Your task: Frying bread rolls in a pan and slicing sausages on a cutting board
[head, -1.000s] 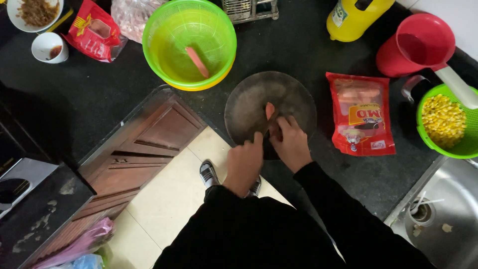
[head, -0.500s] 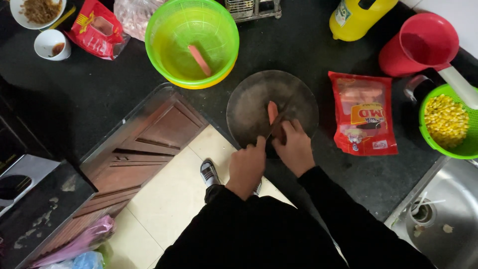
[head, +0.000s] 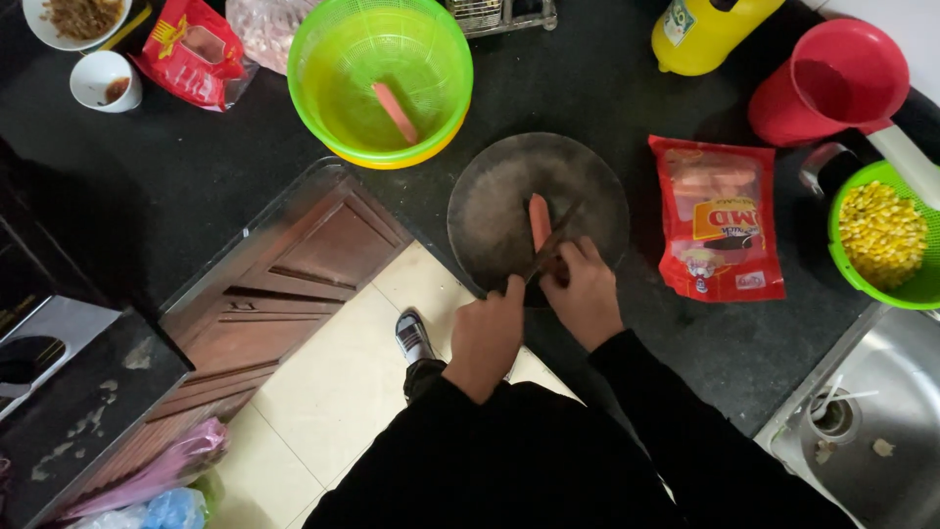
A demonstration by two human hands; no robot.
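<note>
At the middle of the dark surface sits a round grey cutting board, and on it lies a pink sausage, pointing roughly from six to twelve o'clock. The left hand, at the board's six o'clock edge, has its grip wrapped tight around the handle of a knife, whose blade slants up toward one o'clock and crosses the sausage's near end. The right hand rests just at four o'clock of the blade, its grip pressed together on the near end of the sausage, fingertips touching or very close to the steel; the exact contact is too small to tell.

At eleven o'clock of the board stands a green bowl with a second sausage lying inside. At three o'clock lies a red sausage packet, and farther out at three o'clock a green strainer of corn kernels. A red jug and a yellow bottle stand near one o'clock.

The chief risk, as I judge it, is a cut finger: the holding fingers lie so near the blade that a slip on the smooth, round sausage could carry the edge into them. The sausage may also roll under pressure, and the board lies at the surface's edge, so a hard push could shift it toward the floor.
</note>
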